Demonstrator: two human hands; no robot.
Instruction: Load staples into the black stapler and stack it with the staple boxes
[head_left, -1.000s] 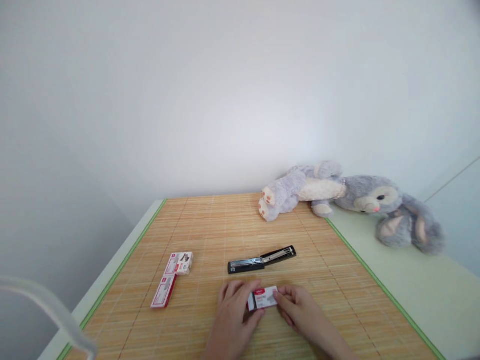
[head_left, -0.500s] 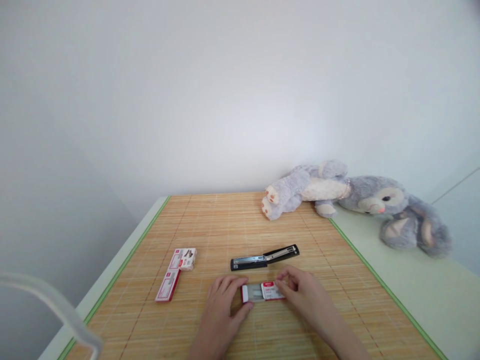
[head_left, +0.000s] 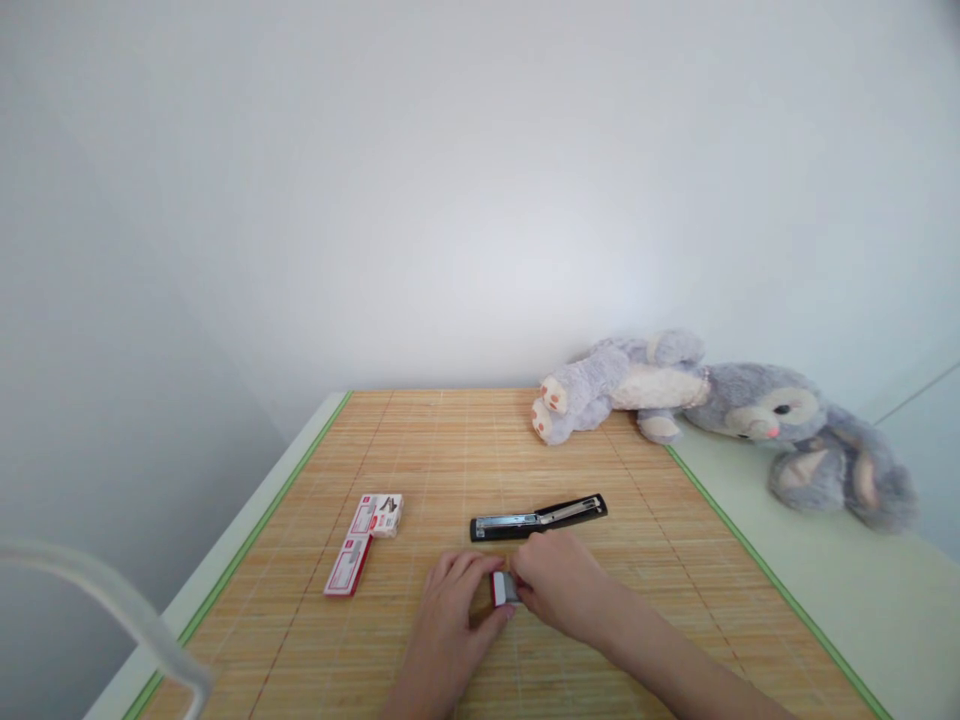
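Observation:
A small staple box (head_left: 500,588) with a red and white end lies on the mat just below the stapler. My left hand (head_left: 448,615) grips its left end, thumb on the near side and index finger on the far side. Over the rest of the box is my right hand (head_left: 559,580), its fingers curled down at the tray; what they pinch is hidden. Beyond both hands the black stapler (head_left: 538,518) lies opened out flat, its metal channel showing.
To the left, several red and white staple boxes (head_left: 349,565) lie together on the bamboo mat (head_left: 435,440). A grey plush rabbit (head_left: 660,385) stretches along the back right, across the mat's edge. A white curved bar (head_left: 127,610) shows at lower left.
My right hand has moved left from the box's right end to over its tray, its fingers now curled downward. My left hand stays at the left end. The whole view has shifted slightly.

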